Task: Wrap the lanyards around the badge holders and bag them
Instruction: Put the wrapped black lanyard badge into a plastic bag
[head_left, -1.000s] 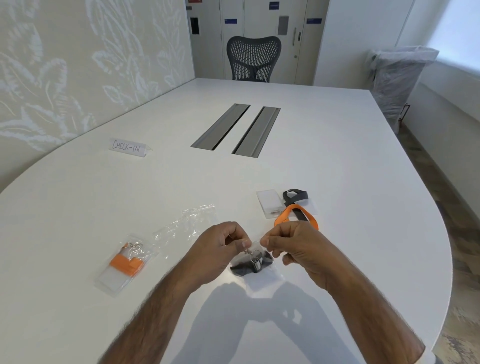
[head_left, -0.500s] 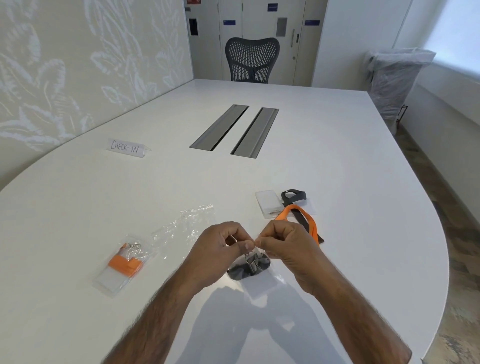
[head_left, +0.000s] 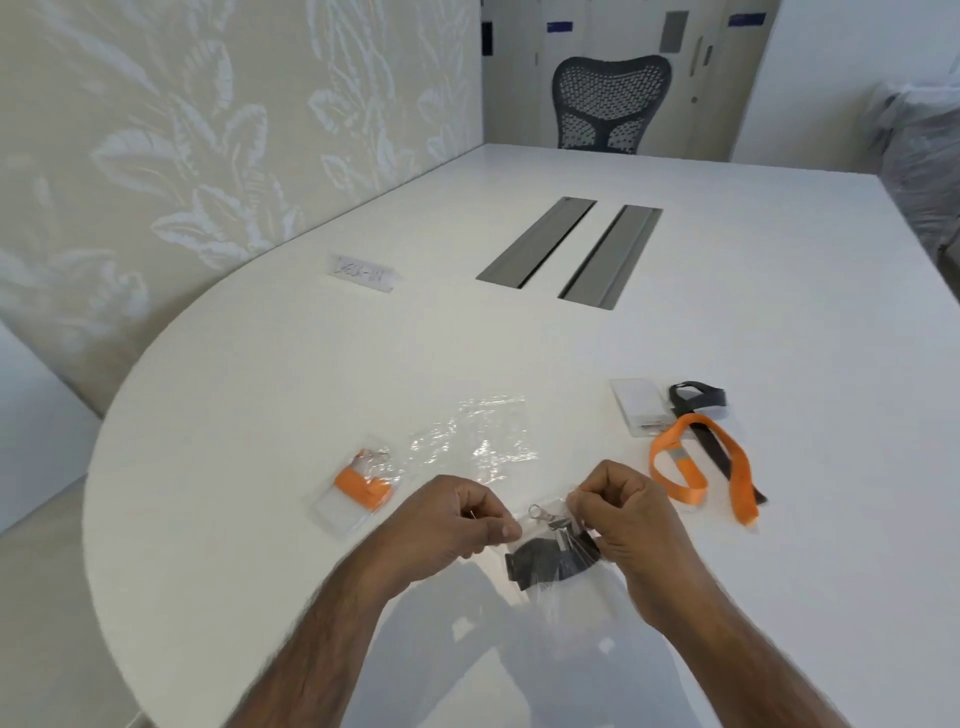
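Now spread a little apart, where half a second ago almost touching fingertip to fingertip over the bag mouth; whole view also swung to the left. Left hand (head_left: 457, 519) curled into a loose fist, thumb and forefinger pinched narrow on the left end of the top edge of a clear bag (head_left: 563, 582). Right hand (head_left: 618, 512) pinched the same way on the right end of that edge, knuckles up. Between the two hands, inside the bag, a badge holder wrapped in a black lanyard (head_left: 553, 558), with its metal clip (head_left: 543, 513) pointing up toward the bag mouth. Bag lifted at the top; cannot tell if the lower part rests on the white table (head_left: 311, 364).

To the left of the hands, flat on the table, a finished bag with an orange lanyard (head_left: 361, 486) wrapped around its holder. Just behind the hands, an empty clear bag (head_left: 480, 434), crumpled and shiny. To the right, well apart from the hands, a loose orange lanyard (head_left: 696, 467) lying across a loose black lanyard (head_left: 696, 397), and beside them a bare badge holder (head_left: 636, 405). Farther back, a small paper sign (head_left: 363, 273), writing blurred, two grey cable hatches (head_left: 571, 249), and a mesh office chair (head_left: 610, 101) at the far end.
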